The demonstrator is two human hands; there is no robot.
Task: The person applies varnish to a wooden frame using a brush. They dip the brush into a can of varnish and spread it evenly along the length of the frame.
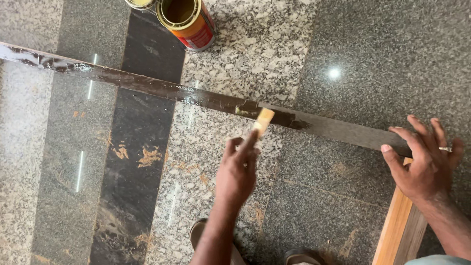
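We saw the left hand [239, 172] closed around a paintbrush [262, 121] touching the long wooden strip [162, 89] just beyond it, the strip's axis running crosswise, while the right hand [424, 159] lay flat and open upon its unpainted end.

Two hands: left [239, 172], right [424, 159]. One brush [262, 121]. One dark strip [196, 95]. Two tins, far: one red [189, 22], one partly seen [140, 4]. One plain plank [400, 228], near right.
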